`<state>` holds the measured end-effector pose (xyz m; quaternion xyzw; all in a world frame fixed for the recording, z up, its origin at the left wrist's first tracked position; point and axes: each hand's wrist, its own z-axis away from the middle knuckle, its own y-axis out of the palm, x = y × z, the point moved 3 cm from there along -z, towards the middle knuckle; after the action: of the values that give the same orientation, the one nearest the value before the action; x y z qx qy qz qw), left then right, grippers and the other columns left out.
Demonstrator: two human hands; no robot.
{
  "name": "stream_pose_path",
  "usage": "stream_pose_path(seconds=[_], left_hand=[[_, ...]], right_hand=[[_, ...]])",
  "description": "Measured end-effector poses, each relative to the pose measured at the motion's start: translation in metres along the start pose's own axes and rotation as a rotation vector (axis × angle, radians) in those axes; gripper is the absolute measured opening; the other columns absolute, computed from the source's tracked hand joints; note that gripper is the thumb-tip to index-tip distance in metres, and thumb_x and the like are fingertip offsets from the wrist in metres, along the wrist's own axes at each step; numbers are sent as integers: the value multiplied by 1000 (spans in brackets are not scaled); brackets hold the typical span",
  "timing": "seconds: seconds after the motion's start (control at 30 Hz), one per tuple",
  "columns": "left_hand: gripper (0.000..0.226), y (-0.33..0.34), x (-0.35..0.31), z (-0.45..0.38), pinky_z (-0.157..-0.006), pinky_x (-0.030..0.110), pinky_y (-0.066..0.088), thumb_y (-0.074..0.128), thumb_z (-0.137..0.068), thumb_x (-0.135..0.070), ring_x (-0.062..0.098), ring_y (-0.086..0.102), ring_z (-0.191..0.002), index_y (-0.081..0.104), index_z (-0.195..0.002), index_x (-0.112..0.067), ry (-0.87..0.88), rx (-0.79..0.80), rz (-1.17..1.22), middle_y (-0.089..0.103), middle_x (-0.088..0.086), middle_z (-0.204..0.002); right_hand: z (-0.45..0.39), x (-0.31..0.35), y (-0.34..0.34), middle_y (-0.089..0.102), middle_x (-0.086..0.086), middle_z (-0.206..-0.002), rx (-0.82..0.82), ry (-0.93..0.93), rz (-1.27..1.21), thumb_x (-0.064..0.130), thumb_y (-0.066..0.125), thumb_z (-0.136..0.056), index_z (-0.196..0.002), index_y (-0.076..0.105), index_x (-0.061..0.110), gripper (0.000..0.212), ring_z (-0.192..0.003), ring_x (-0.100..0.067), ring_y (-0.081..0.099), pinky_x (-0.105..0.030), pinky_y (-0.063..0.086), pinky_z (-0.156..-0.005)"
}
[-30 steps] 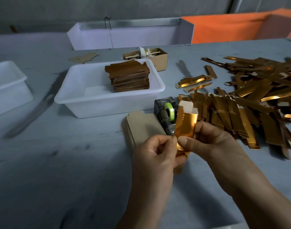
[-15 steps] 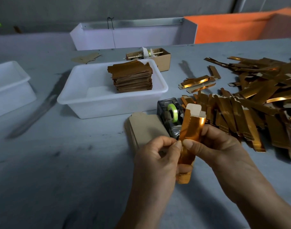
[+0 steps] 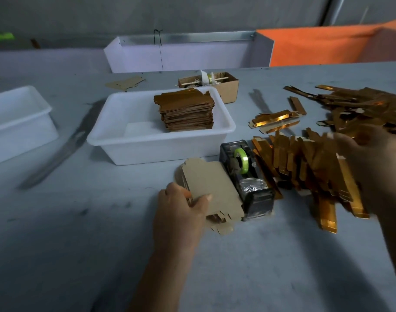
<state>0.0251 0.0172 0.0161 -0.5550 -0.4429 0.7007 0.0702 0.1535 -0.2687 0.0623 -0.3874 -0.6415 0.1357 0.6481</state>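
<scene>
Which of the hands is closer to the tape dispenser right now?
Left. The left hand holds the flat cardboard stack just left of the tape dispenser; the right hand, blurred, is farther off over the gold pieces on its right.

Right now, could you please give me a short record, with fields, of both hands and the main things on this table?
Left hand: grips cardboard stack, thumb on top
Right hand: blurred, over gold pile; grip unclear
Tape dispenser: between cardboard stack and gold pile
White tub: holds stack of brown sheets
</scene>
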Motion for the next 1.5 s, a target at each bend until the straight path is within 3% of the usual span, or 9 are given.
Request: stream_pose_path(seconds=[0.17, 0.33, 0.47, 0.57, 0.67, 0.93, 1.07, 1.27, 1.5], left_hand=[[24, 4, 22, -13, -58, 25, 47, 80, -75, -31, 13, 58, -58, 64, -81, -13, -263, 124, 422, 67, 2, -70], [20, 1, 28, -20, -57, 26, 42, 76, -80, -23, 14, 51, -55, 67, -68, -10, -356, 202, 539, 63, 1, -59], [20, -4, 30, -18, -54, 26, 41, 72, -84, -19, 14, 50, -51, 68, -67, -10, -321, 174, 568, 64, 0, -53], [7, -11, 26, -17, -55, 26, 43, 73, -83, -16, 10, 53, -50, 68, -81, -11, -255, 103, 586, 67, 0, -62], [21, -14, 19, -16, -63, 26, 46, 72, -83, -10, 12, 58, -61, 64, -102, -15, -210, 110, 577, 69, 5, -82], [15, -25, 2, 3, -61, 26, 53, 61, -89, -4, 13, 69, -70, 70, -90, -16, -118, 169, 841, 76, 2, -80], [10, -16, -11, 19, -67, 28, 55, 62, -87, -4, 16, 67, -70, 68, -87, -11, -94, 245, 895, 75, 5, -78], [44, -11, -25, 25, -74, 35, 56, 80, -60, -34, 23, 72, -86, 71, -99, -14, -48, 388, 852, 76, 4, -90], [25, -7, -30, 26, -74, 38, 59, 81, -74, -21, 20, 71, -82, 73, -97, -17, -32, 339, 755, 76, 0, -86]], right_hand=[[38, -1, 18, 46, -9, -133, 22, -156, 69, 43, 52, -88, -126, 47, 28, 42, -110, -30, 54, -48, 54, -79], [77, 6, 29, 45, -5, -134, 4, -280, 19, 33, 53, -89, -118, 59, 21, 32, -118, -26, 47, -34, 43, -83], [90, 16, 19, 50, -2, -130, 12, -331, -73, 40, 47, -85, -115, 59, 26, 36, -114, -21, 51, -36, 47, -83], [102, 25, 16, 57, 11, -112, 101, -318, -197, 49, 48, -79, -99, 55, 42, 23, -98, -9, 56, -35, 50, -78], [115, 32, 20, 58, 24, -96, 223, -272, -291, 52, 47, -74, -90, 55, 48, 19, -90, 1, 56, -26, 47, -71], [141, 45, 47, 68, 16, -94, 489, -99, -494, 66, 56, -59, -116, 56, 33, 66, -93, -7, 64, -29, 54, -79], [142, 50, 48, 70, 13, -78, 574, 10, -720, 40, 65, -60, -100, 63, 26, 42, -78, 0, 66, -13, 51, -53], [146, 53, 44, 69, -5, -71, 565, -28, -749, 32, 65, -61, -84, 67, 19, 27, -70, -9, 68, -20, 52, -57], [145, 44, 45, 71, 5, -73, 550, -68, -719, 18, 63, -78, -79, 67, 18, 4, -69, -3, 66, -12, 49, -52]])
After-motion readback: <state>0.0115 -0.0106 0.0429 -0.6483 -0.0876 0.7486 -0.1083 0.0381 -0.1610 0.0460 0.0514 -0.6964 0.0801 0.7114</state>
